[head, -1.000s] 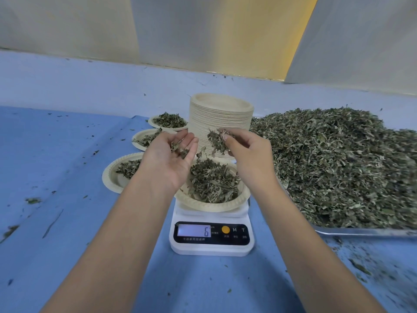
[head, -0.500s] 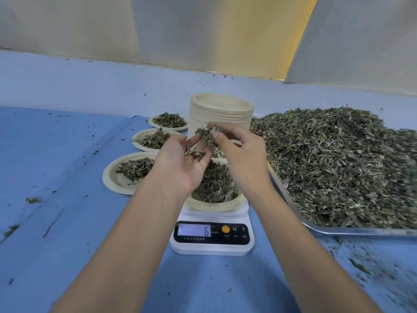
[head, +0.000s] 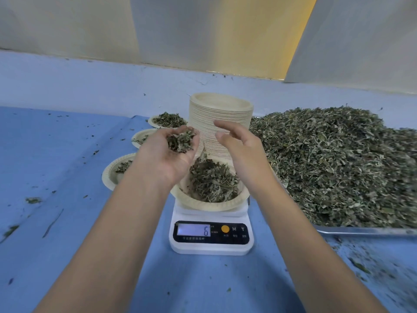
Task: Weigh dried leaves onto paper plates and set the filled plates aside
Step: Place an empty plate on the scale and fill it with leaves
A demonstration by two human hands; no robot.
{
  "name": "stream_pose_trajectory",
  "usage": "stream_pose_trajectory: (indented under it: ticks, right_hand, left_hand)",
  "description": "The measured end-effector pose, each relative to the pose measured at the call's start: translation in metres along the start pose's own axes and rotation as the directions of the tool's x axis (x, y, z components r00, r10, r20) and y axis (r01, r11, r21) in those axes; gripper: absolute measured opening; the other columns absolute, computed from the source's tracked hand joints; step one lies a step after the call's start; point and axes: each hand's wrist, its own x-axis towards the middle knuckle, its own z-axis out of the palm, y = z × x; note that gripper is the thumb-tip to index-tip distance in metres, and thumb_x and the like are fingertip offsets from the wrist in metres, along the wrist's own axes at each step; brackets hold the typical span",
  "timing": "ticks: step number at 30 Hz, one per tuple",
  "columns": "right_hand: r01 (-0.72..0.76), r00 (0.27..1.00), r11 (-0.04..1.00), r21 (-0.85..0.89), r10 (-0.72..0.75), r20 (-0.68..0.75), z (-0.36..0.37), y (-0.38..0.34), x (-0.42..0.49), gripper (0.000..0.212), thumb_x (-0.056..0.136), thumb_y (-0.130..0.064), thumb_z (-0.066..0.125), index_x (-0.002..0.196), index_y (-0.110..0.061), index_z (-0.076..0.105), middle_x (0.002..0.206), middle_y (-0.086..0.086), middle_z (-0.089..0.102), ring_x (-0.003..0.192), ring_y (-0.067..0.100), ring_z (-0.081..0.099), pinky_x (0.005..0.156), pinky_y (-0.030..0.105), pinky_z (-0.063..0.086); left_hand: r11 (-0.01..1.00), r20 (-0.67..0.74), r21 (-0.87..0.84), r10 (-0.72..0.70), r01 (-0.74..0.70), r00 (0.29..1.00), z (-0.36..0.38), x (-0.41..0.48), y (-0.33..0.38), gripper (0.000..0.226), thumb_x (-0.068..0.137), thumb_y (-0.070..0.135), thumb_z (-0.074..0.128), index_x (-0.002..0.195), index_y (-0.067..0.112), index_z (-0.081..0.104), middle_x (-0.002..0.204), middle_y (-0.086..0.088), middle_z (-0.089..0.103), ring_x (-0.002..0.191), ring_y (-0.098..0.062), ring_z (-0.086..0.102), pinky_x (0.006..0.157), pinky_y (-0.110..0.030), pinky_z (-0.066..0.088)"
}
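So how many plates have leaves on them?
4. The plate on the scale; left of it a near plate, a middle plate and a far plate in a row. The left hand, cupping leaves, and the plate stack may hide more.

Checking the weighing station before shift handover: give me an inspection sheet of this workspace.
Surface: blue table cover, flecked with leaf crumbs.
Job's things: paper plate of leaves on scale reading 6; plate stack behind; three filled plates left; leaf pile on metal tray right.
Clutter: nothing seen beyond crumbs.
Hands: left hand cups handful of leaves; right hand open, empty.
Cables: nothing seen.
Surroundings: pale wall panels.
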Motion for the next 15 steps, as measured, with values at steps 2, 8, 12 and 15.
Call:
stream_pose_trajectory:
  ticks: [2, 8, 12, 15]
  right_hand:
    - [-0.046, 0.999, 0.994, -0.101, 0.046, -0.010, -0.004, 0.008, 0.001, 0.029, 0.092, -0.019, 0.058, 0.121, -0.023, 0.063, 0.122, -0.015, 0.058, 0.118, -0.002, 0.045, 0.093, 0.005, 0.034]
    - [-0.087, 0.995, 0.963, -0.256, 0.094, 0.014, -0.004, 0.022, 0.000, 0.029, 0.090, -0.019, 0.058, 0.117, -0.027, 0.064, 0.117, -0.018, 0.059, 0.130, 0.016, 0.040, 0.108, 0.038, 0.035]
    - [-0.036, 0.995, 0.986, -0.160, 0.050, 0.086, 0.002, 0.019, 0.000, 0.026, 0.089, -0.017, 0.057, 0.109, -0.028, 0.069, 0.116, -0.016, 0.062, 0.123, 0.006, 0.046, 0.109, 0.035, 0.034]
    - [-0.018, 0.985, 0.996, -0.092, 0.033, 0.168, 0.008, 0.015, -0.001, 0.021, 0.089, -0.029, 0.055, 0.105, -0.035, 0.069, 0.121, -0.009, 0.062, 0.128, 0.012, 0.043, 0.107, 0.039, 0.037]
  left_hand:
    - [1.000, 0.003, -0.006, 0.021, -0.021, 1.000, 0.001, -0.001, 0.006, 0.022, 0.101, 0.010, 0.038, 0.090, -0.002, 0.053, 0.083, -0.014, 0.057, 0.091, -0.027, 0.059, 0.074, -0.034, 0.055]
    - [0.998, 0.026, -0.013, 0.058, -0.058, 0.998, 0.002, -0.003, 0.013, 0.016, 0.100, 0.009, 0.038, 0.103, -0.001, 0.051, 0.085, -0.011, 0.056, 0.100, -0.028, 0.057, 0.070, -0.034, 0.055]
    - [0.999, 0.022, 0.000, 0.051, -0.051, 0.998, 0.001, -0.003, 0.013, 0.018, 0.100, 0.010, 0.038, 0.105, -0.002, 0.051, 0.089, -0.012, 0.058, 0.095, -0.029, 0.059, 0.070, -0.035, 0.055]
    - [1.000, 0.004, 0.000, 0.028, -0.028, 1.000, 0.000, -0.002, 0.011, 0.018, 0.100, 0.011, 0.039, 0.106, -0.001, 0.052, 0.097, -0.012, 0.059, 0.101, -0.028, 0.062, 0.069, -0.035, 0.055]
